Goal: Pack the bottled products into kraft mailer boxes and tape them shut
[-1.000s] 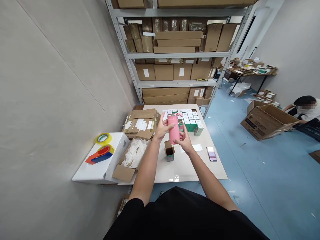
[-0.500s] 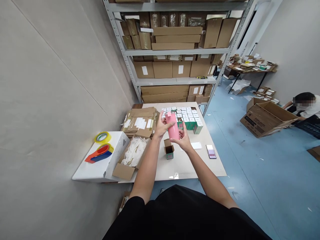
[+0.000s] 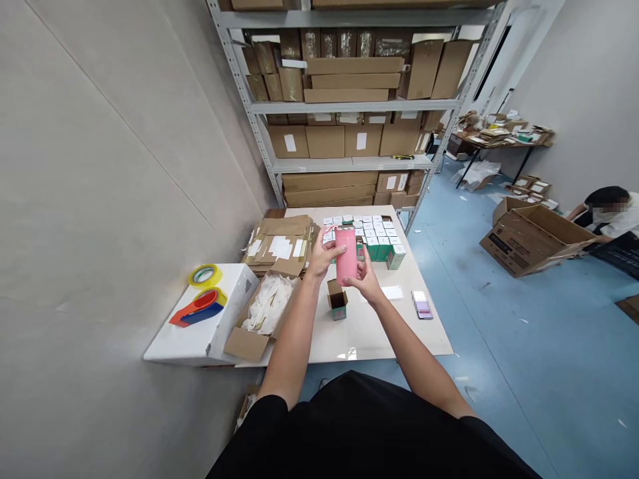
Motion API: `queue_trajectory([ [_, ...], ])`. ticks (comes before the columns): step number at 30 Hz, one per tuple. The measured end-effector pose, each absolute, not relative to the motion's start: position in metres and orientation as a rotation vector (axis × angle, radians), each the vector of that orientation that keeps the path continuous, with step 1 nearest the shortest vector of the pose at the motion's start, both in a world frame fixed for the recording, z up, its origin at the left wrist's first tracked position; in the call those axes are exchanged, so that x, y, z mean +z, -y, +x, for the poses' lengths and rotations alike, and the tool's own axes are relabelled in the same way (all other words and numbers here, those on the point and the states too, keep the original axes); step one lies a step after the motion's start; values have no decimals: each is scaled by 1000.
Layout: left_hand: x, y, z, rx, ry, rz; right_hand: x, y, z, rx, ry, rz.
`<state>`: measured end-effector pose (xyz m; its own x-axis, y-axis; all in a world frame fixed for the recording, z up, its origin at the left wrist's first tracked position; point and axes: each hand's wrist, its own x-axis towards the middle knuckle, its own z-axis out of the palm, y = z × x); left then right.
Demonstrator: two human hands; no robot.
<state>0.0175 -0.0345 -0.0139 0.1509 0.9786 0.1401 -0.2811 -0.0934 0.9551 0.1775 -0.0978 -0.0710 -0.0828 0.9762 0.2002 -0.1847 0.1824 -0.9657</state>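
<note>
Both my hands hold a pink cylinder-shaped bottle [image 3: 346, 255] upright above the white table [image 3: 369, 332]. My left hand [image 3: 323, 256] grips its left side with the thumb across the front. My right hand [image 3: 367, 279] cups its lower right side. Just below it a small open green-and-brown box [image 3: 338, 301] stands on the table. Behind the bottle lies a block of several small white-topped green boxes [image 3: 372, 234].
A carton of white packing paper [image 3: 267, 311] and a stack of flat cardboard [image 3: 281, 245] lie left. Tape rolls and a dispenser [image 3: 202, 299] sit on a white box. Cards [image 3: 422, 306] lie right. Metal shelving [image 3: 349, 106] stands behind. A person [image 3: 612, 213] crouches by an open carton [image 3: 536, 239].
The pink bottle was tilted left half a second ago; it now stands upright again between my hands. The small tab seen at its top is no longer sticking out.
</note>
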Motion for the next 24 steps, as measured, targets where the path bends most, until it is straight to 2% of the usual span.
queue_trajectory([
  [6,-18,33,21,1289,-853,1163,-77,92,177,1077,1262,-1030],
  [18,-21,29,11,1250,-857,1183,-73,95,179,1060,1339,-1055],
  [24,-29,21,-6,1204,-1018,1319,-93,92,183,1062,1335,-1086],
])
